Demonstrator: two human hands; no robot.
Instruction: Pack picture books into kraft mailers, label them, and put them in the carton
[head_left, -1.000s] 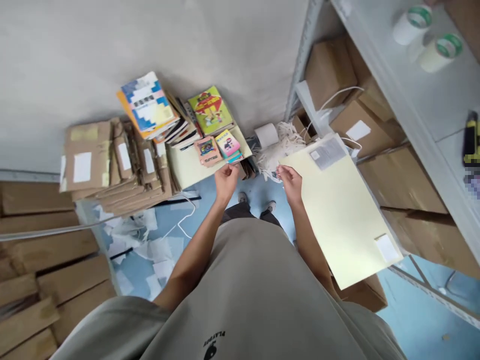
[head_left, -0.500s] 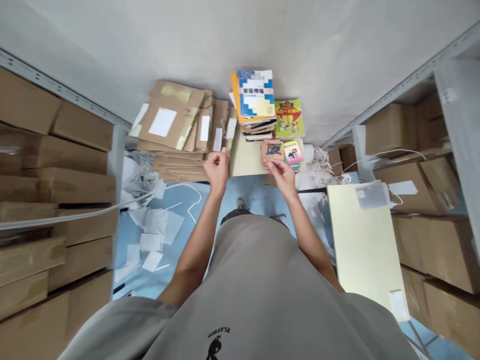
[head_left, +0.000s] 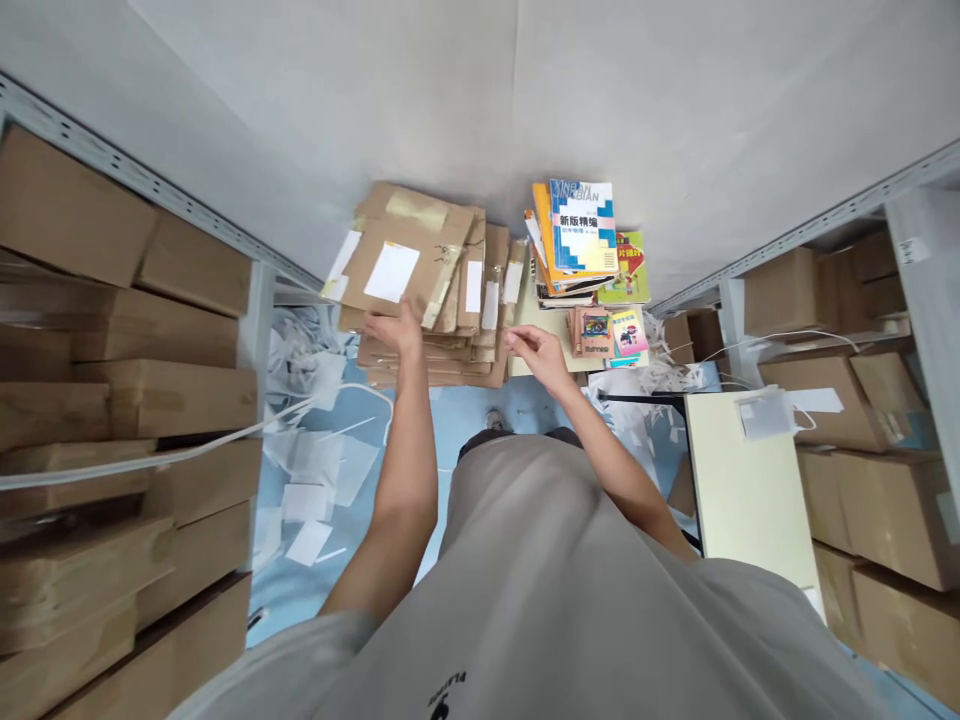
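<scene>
The stack of brown parcels (head_left: pixel 420 290) lies on the floor against the wall, straight ahead of the person, its long sides running left to right. The left hand (head_left: pixel 394 330) is the nearer one, fingers spread and resting on the stack's near left edge, arm stretched forward. The right hand (head_left: pixel 531 350) hovers just right of the stack, loosely curled and empty, beside the pile of books (head_left: pixel 581 240).
</scene>
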